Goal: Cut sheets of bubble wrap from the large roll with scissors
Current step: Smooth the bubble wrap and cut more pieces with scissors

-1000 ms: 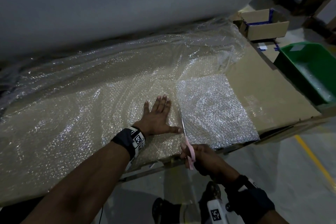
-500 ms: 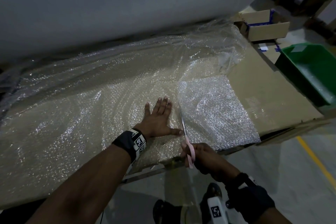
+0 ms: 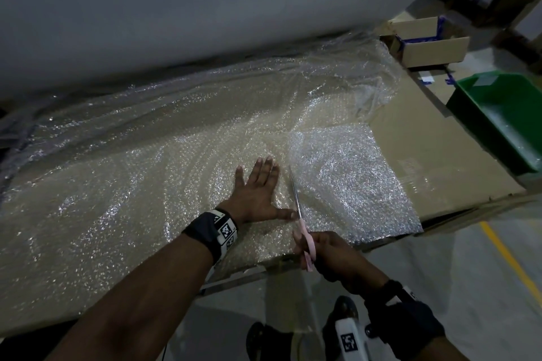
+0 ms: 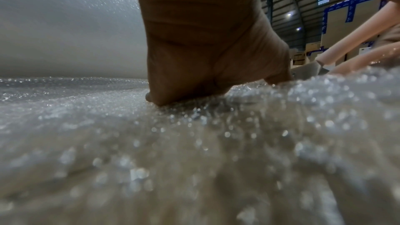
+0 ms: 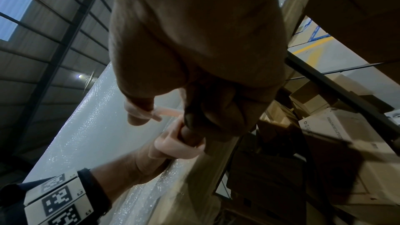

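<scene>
A huge pale roll of bubble wrap [image 3: 176, 9] fills the back of the head view, and its loose end [image 3: 132, 184] spreads over the cardboard-covered table [image 3: 440, 155]. My left hand [image 3: 258, 193] lies flat with spread fingers on the wrap, thumb stretched right toward the blades. My right hand [image 3: 325, 249] grips pink-handled scissors [image 3: 302, 223] at the table's near edge, blades pointing away along the cut line. A brighter, thicker piece of bubble wrap [image 3: 346, 179] lies right of the blades. In the right wrist view my fingers [image 5: 190, 136] sit through the pink handle loops [image 5: 173, 145].
An open cardboard box [image 3: 431, 44] stands at the back right. A green plastic bin [image 3: 504, 114] sits right of the table. A yellow floor line [image 3: 510, 261] runs along the grey floor. My shoes [image 3: 340, 319] show below the table edge.
The scissors and my right hand have crept slightly forward along the cut line. My left hand has stayed flat on the wrap.
</scene>
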The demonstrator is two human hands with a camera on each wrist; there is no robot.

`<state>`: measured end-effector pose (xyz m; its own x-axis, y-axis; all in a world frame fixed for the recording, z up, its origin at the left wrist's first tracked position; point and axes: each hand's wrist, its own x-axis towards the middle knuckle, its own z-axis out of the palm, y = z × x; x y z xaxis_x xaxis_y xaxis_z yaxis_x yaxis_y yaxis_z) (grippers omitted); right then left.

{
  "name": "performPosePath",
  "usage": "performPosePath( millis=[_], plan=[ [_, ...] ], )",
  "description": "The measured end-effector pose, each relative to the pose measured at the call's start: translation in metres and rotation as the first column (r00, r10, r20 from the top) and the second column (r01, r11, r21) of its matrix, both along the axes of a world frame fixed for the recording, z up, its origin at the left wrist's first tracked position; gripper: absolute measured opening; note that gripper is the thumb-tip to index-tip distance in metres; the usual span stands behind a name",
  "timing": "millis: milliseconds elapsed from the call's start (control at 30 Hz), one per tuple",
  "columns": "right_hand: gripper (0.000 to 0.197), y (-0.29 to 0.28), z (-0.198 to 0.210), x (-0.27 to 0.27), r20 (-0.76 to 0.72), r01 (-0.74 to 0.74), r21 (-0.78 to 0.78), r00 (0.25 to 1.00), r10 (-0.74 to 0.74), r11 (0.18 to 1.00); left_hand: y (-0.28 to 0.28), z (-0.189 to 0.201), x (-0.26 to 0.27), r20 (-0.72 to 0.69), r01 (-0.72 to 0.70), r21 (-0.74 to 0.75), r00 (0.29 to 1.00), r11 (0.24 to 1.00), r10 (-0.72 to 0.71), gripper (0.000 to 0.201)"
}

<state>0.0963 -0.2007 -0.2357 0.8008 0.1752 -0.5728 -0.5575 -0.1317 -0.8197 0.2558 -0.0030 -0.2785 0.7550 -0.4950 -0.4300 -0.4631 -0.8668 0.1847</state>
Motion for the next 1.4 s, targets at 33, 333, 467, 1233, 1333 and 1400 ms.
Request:
performPosePath(
  millis=[33,333,467,1233,1333,1400],
  plan=[
    [0.059,0.000,0.000,0.000,0.000,0.003,0.005,1.000,-0.003,1.000,0.000,0.000,0.000,0.000,0.000,0.001,1.000,1.000,0.000,0.149],
    [0.076,-0.003,-0.002,-0.009,-0.014,-0.032,-0.017,0.999,0.032,0.999,-0.001,0.000,0.000,0.003,-0.005,0.009,1.000,1.000,0.005,0.143],
    [0.084,-0.004,-0.004,-0.012,-0.006,-0.021,-0.025,1.000,0.021,0.999,-0.002,0.001,-0.001,0.002,-0.007,0.014,1.000,1.000,0.007,0.144],
    [0.061,0.008,0.014,0.012,-0.017,0.045,0.021,0.999,-0.045,0.999,0.000,-0.006,0.003,0.030,0.006,0.001,1.000,1.000,-0.006,0.148],
    [0.053,0.006,0.015,0.010,-0.011,0.019,0.005,1.000,-0.019,1.000,0.000,-0.004,0.002,0.024,0.005,0.002,1.000,1.000,-0.005,0.152],
    [0.052,0.005,0.015,0.010,-0.022,0.014,-0.007,1.000,-0.014,1.000,-0.001,-0.001,0.001,0.022,0.005,0.004,1.000,1.000,-0.005,0.154]
  ],
)
